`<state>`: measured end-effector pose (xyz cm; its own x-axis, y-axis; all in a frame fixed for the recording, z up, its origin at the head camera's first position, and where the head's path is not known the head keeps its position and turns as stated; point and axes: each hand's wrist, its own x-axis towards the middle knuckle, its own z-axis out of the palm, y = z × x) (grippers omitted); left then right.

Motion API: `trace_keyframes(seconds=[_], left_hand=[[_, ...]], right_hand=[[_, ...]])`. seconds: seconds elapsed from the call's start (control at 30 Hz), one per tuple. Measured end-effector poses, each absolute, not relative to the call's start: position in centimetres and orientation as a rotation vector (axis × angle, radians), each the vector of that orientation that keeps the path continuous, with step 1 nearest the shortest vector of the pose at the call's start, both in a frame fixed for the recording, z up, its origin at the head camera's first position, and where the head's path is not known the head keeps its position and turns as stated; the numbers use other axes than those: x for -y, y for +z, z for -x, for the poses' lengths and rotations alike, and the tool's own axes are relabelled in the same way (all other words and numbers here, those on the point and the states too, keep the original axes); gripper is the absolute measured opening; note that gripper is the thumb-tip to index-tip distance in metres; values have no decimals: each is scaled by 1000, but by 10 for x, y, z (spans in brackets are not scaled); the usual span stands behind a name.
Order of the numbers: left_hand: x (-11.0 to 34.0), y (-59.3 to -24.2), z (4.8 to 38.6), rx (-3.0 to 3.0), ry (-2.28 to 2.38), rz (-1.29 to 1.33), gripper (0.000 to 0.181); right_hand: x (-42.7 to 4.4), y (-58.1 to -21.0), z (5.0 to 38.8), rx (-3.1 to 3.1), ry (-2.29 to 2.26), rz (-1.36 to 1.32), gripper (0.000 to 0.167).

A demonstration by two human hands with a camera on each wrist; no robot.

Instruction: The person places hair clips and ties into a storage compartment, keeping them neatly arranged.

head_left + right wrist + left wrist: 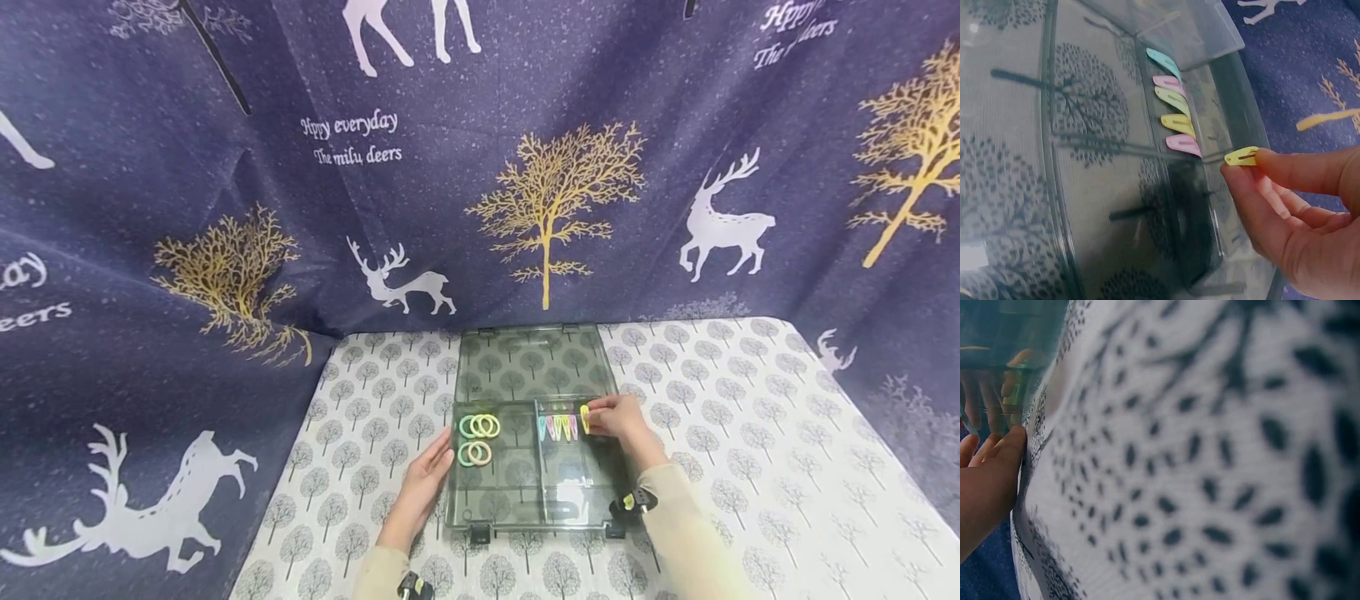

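Note:
My right hand (618, 419) pinches a yellow snap hair clip (1242, 155) between thumb and forefinger, above the far right part of a see-through grey plastic box (517, 525). Left of that clip, a row of several snap clips lies along the box's far side: a turquoise one (1165, 61), a pink one (1169, 84), pale yellow and yellow ones, and another pink one (1183, 144). At the box's left wall rests my left hand (429, 475), its fingers fairly straight against the outside. Pastel rings (480, 426), like hair ties, overlap in two groups in the left part.
The box's lid (532, 362) is folded back flat toward the wall cloth. A divider (540, 475) splits the box lengthwise, and two latches, one of them the left latch (480, 533), stick out in front. Tree-print cloth (750, 467) covers the table.

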<state>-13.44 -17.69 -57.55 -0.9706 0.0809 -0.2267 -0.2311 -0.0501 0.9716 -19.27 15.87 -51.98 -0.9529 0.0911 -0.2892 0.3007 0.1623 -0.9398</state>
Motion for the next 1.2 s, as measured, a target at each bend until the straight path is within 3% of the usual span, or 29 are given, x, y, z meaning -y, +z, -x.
trace_keyframes(seconds=[0.83,1.2], left_hand=[[176,-575,136,-2032,2101,157,52],[180,-571,135,-2055,2096,152,52]], right_hand=[[-147,-528,199,-2438,-1578,-488,7],[-142,-528,203,-2498,-1527,-477,8]])
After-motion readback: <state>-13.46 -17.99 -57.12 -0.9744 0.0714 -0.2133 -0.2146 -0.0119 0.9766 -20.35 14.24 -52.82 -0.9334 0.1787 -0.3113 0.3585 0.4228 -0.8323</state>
